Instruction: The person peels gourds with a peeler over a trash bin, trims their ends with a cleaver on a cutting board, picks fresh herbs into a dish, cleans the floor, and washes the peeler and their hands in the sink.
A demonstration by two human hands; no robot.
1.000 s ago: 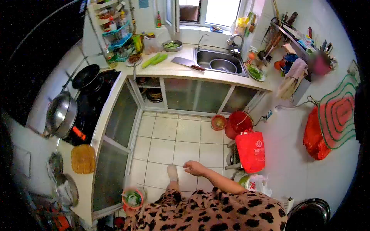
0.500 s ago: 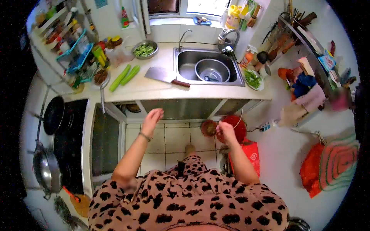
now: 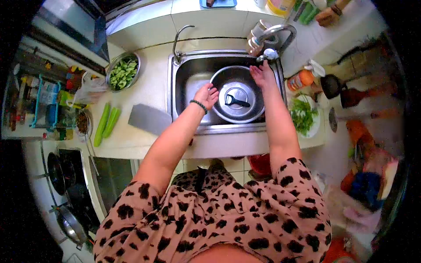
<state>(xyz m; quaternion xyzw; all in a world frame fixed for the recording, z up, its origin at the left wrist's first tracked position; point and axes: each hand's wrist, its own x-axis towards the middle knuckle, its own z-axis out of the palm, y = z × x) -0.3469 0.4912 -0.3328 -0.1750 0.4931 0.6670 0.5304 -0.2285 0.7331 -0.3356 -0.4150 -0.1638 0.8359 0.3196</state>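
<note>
My left hand (image 3: 206, 96) is over the left rim of a metal basin (image 3: 214, 111), palm up with loosely curled fingers and nothing in it. A black-handled peeler (image 3: 237, 101) lies in the basin, which stands in the steel sink (image 3: 186, 72). My right hand (image 3: 263, 76) is over the basin's upper right edge, fingers apart, with fingertips close below the faucet (image 3: 268, 55). Whether they touch it I cannot tell. Left of the sink, a cleaver (image 3: 149, 119) lies on the counter, its handle mostly hidden by my left forearm.
Two green gourd-like lengths (image 3: 106, 125) lie on the left counter, near a bowl of cut green pieces (image 3: 123, 73). On the right are a plate of leafy greens (image 3: 303, 115) and an orange bottle (image 3: 301, 80). A thin second spout (image 3: 176, 44) rises behind the sink.
I have come closer to the counter, and the view has tipped down toward the sink. Both hands have moved forward from above the floor to over the sink.
</note>
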